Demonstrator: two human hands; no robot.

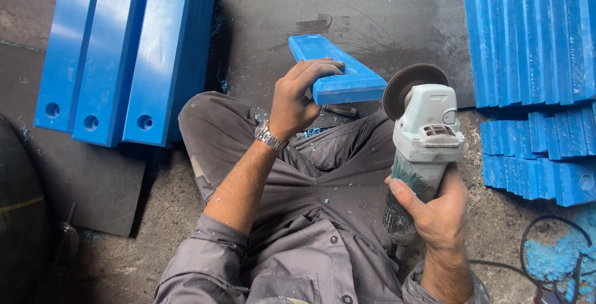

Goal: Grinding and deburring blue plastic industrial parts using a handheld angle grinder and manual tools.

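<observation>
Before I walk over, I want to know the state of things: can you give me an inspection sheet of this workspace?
Surface: dark floor mat, dusted with blue shavings.
Job's things: blue plastic bar; angle grinder, disc beside the bar's end.
Clutter: stacked blue bars left, more blue bars right.
Hands: left hand grips the bar; right hand holds the grinder.
Cables: black cable on floor at right.
Surroundings: concrete floor.

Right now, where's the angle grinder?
In the head view, right of centre: the angle grinder is gripped by the right hand, disc up, just right of the blue block under the left hand.
</observation>
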